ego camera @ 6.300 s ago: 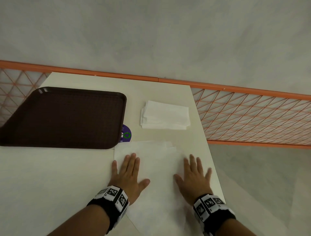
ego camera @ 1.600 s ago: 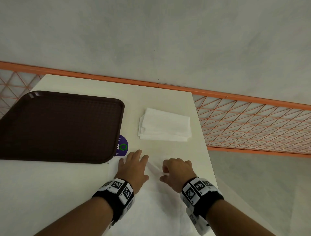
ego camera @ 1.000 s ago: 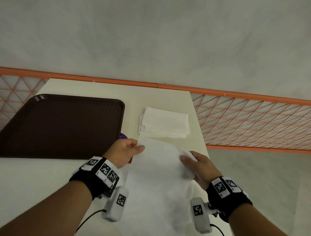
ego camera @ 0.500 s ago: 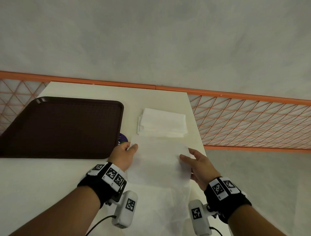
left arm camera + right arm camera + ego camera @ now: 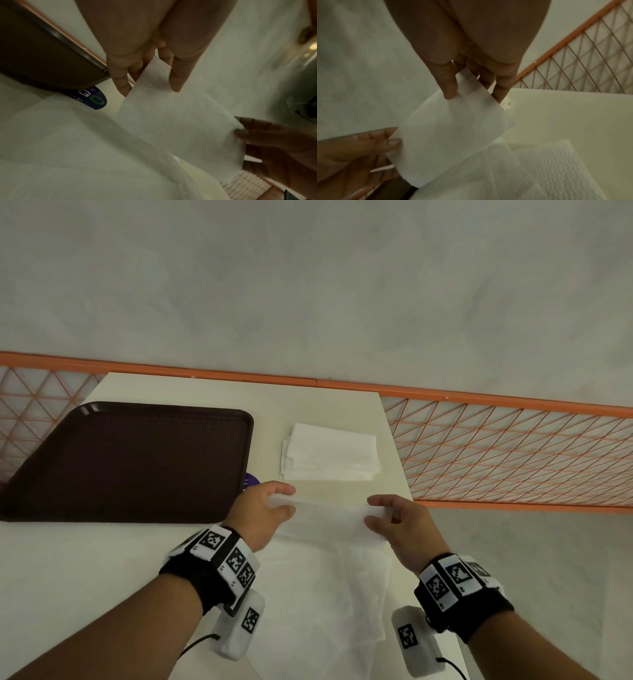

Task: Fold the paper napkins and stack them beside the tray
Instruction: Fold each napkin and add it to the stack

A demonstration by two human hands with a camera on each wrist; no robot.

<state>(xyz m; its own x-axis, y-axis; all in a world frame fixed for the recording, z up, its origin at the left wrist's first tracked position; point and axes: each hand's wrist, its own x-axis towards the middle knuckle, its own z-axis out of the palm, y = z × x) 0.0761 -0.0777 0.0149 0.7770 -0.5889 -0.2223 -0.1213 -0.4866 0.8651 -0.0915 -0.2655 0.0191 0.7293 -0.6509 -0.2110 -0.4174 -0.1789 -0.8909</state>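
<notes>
— So where is the napkin (image 5: pixel 329 510) sitting?

— You're holding its far edge lifted over the table's (image 5: pixel 68 570) near right corner, your left hand (image 5: pixel 262 513) and right hand (image 5: pixel 399 522) each pinching a corner between thumb and fingers.

— And for a clean fold?

— You're wanting both corners level, landing squarely on the near edge. The folded stack (image 5: pixel 330 453) is lying beyond, right of the tray (image 5: pixel 126 460).

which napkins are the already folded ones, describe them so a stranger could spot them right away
Start at the dark brown tray on the pale table; just to its right lies a neat pile of folded napkins. Unlike the napkin pinched between both hands nearer the person, this pile lies flat, compact and untouched.
</notes>
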